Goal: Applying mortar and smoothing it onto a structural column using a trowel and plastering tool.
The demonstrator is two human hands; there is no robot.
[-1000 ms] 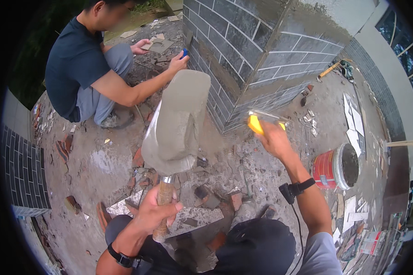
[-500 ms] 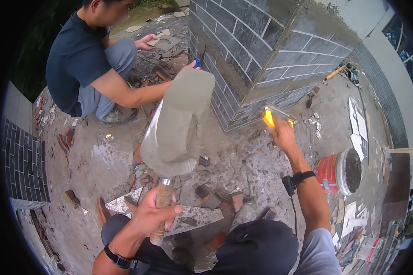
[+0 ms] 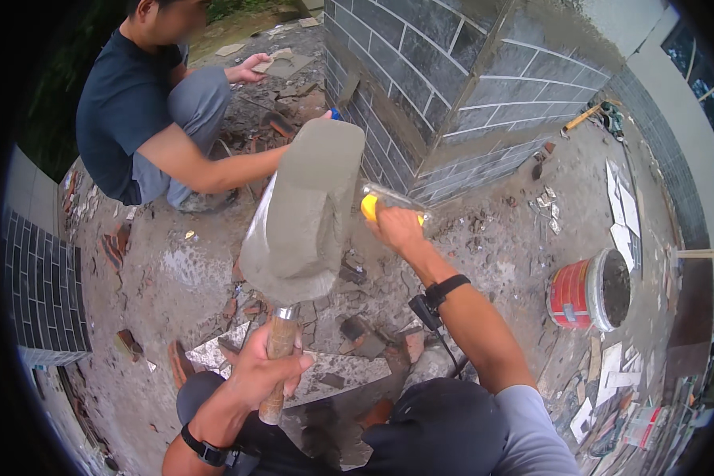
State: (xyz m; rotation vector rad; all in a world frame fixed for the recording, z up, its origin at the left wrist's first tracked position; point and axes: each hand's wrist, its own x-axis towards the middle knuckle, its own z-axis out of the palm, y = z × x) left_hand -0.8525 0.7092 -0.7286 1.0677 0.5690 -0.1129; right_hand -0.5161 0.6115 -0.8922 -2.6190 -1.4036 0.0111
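Grey brick, banded with mortar, on the pillar. Clamped in the left grip, in front of the pillar: wooden-handled trowel, covered with smooth mortar. Closed in the right grip, near the pillar's lower corner: yellow-handled trowel. Around the pillar, rubble-strewn floor; right of it, red bucket; left, crouching co-worker.

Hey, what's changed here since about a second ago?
The right hand has moved left, carrying the yellow-handled tool from in front of the right side of the tiled pillar toward the mortar-loaded trowel. Nothing was visibly taken up or let go. The left hand still grips the trowel, and the red bucket stands where it was.
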